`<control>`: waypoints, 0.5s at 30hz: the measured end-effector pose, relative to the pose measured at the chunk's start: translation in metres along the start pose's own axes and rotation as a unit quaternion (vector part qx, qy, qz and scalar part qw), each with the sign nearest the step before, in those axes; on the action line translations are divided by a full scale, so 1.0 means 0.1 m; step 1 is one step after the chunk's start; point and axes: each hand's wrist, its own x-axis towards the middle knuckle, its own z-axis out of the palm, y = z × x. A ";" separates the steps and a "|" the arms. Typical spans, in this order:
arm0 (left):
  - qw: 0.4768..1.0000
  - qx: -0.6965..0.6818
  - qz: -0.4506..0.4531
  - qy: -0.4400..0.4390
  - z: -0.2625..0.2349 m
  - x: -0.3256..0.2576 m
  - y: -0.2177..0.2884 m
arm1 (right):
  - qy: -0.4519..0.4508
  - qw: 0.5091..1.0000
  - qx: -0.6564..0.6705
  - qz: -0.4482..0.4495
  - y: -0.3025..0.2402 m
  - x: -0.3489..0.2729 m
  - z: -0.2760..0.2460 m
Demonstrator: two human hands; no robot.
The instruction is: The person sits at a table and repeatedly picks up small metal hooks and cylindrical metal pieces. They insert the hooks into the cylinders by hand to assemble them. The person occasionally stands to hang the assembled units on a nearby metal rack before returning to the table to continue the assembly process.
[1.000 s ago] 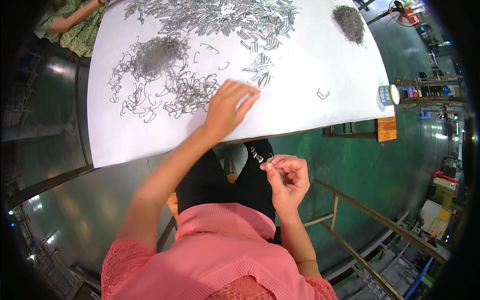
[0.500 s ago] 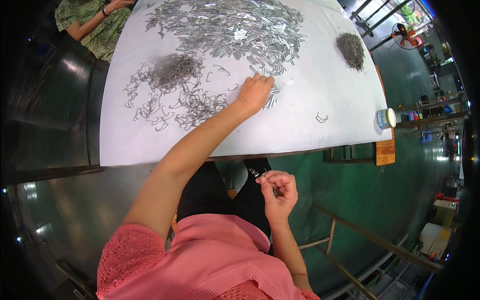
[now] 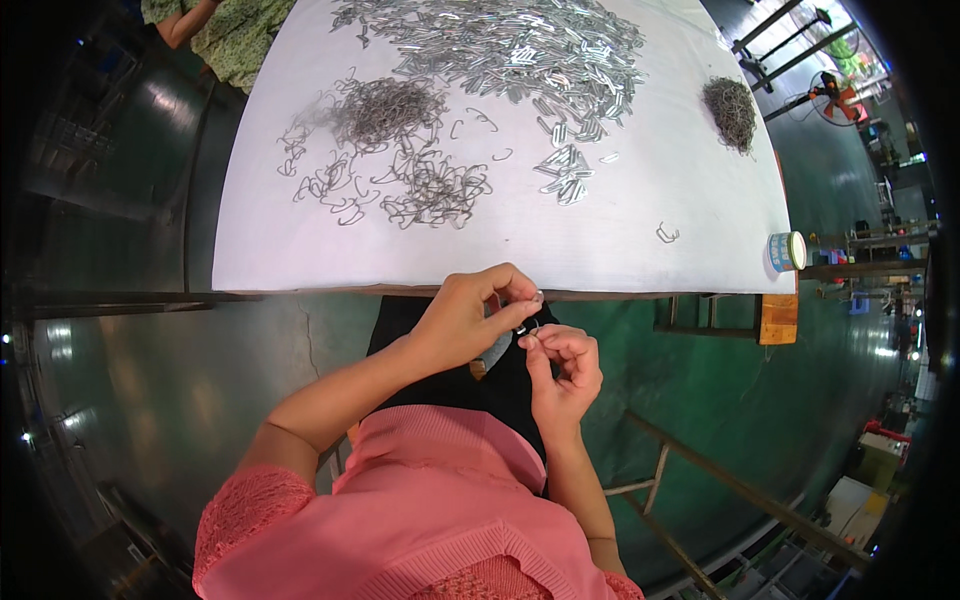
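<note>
My left hand [image 3: 468, 318] is closed in a pinch at the table's near edge, with a small shiny metal piece [image 3: 539, 297] at its fingertips. Just right of it, and slightly closer to me, my right hand [image 3: 567, 368] pinches a thin bent wire hook [image 3: 537, 331]. The two sets of fingertips almost meet above my lap. Beyond them on the white table lie flat silvery metal pieces, a small cluster [image 3: 567, 172] of them in front of a wide heap [image 3: 520, 50]. Bent wire hooks [image 3: 435, 190] are scattered to the left.
A dense mound of wire hooks [image 3: 388, 112] sits at the left, a darker wire pile [image 3: 730, 113] at the far right. A round can [image 3: 786, 252] stands at the white table's [image 3: 600, 262] right edge, with loose hooks [image 3: 667, 233] nearby. Another person's patterned clothing [image 3: 240, 45] shows at far left.
My left hand has come back from the small cluster of metal pieces to beside my right hand, now with a piece at its fingertips. The right hand stays nearly in place, still pinching.
</note>
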 end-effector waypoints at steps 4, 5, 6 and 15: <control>0.998 0.006 0.054 0.034 -0.01 -0.13 0.02 | 0.034 0.999 0.023 -0.006 -0.02 0.00 0.11; 0.999 0.000 0.042 0.034 -0.02 -0.15 0.01 | 0.032 0.999 0.025 -0.005 -0.02 0.00 0.13; 0.999 -0.006 0.029 0.034 -0.04 -0.17 0.01 | 0.030 0.999 0.026 -0.004 -0.03 0.00 0.15; 0.994 -0.010 0.081 0.070 -0.09 -0.25 -0.05 | 0.004 0.999 -0.040 -0.019 0.01 0.00 0.25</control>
